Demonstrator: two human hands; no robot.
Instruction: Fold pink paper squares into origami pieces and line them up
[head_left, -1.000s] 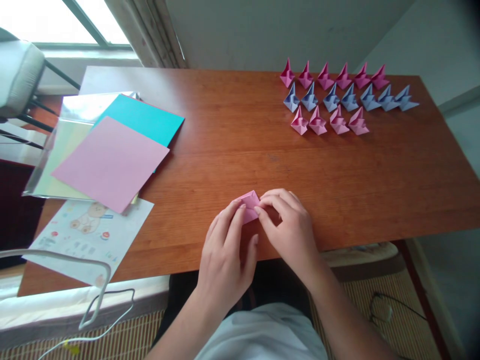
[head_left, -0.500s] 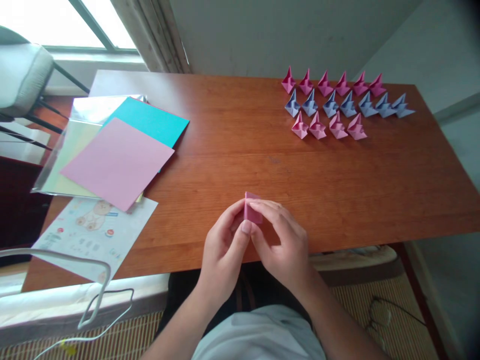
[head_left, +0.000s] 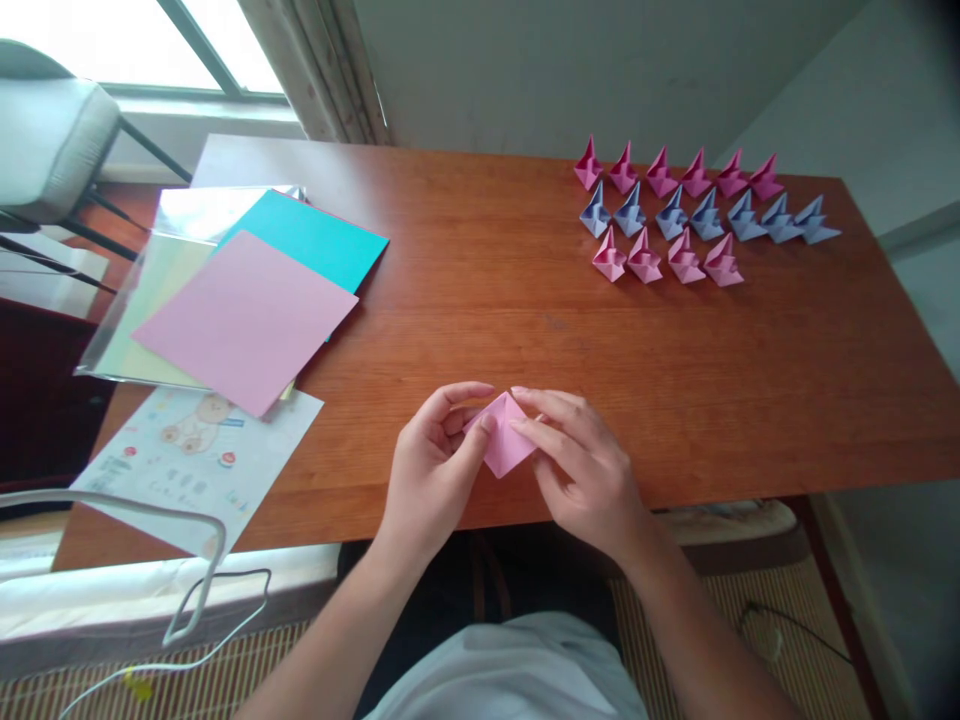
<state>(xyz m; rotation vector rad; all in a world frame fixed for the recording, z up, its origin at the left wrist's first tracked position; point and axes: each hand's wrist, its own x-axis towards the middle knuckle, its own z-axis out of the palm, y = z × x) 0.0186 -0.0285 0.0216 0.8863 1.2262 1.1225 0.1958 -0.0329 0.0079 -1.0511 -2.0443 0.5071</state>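
Observation:
A small folded piece of pink paper [head_left: 507, 447], diamond-shaped, is held between both hands just above the table's near edge. My left hand [head_left: 441, 460] pinches its left corner, the thumb lying on top and the fingers curled behind. On the opposite side my right hand [head_left: 589, 465] grips the right corner, with the index and middle fingertips at the upper right edge. The thumb of that hand is partly hidden. Beyond the hands at the far right stand rows of folded paper figures: dark pink [head_left: 661, 175], blue-grey [head_left: 671, 214] and light pink [head_left: 685, 260].
The wooden table [head_left: 450, 300] spans the view. At its left lie a pink sheet [head_left: 247, 320], a turquoise sheet [head_left: 322, 238], a clear plastic packet [head_left: 112, 330] and a printed bear sheet [head_left: 225, 480]. A grey chair [head_left: 60, 140] stands by the window. A white cable [head_left: 172, 665] hangs below.
The pink paper has turned from a narrow, edge-on square into a flat diamond facing up. My hands have moved slightly apart. The whole view has shifted a little.

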